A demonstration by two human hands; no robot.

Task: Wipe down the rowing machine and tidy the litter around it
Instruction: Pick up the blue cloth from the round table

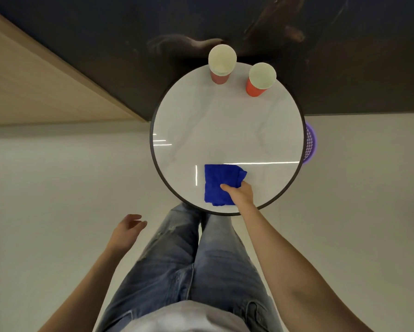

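Blue and folded, the cloth (219,183) lies at the near edge of the round white table (225,130). The right hand (240,194) grips its right side, thumb on top. Far beyond the grip stand a left cup (221,64) and a right cup (260,80). Right of the grip a purple basket (310,142) shows past the table's rim. Well left of it hangs the left hand (127,230), fingers loose, holding nothing

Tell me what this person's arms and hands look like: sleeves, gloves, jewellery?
Both forearms are bare to the frame's edge, with no sleeves showing. The left hand and right hand wear no gloves, and no watch, bracelet or ring is visible. Faded blue jeans and a light grey top show below.
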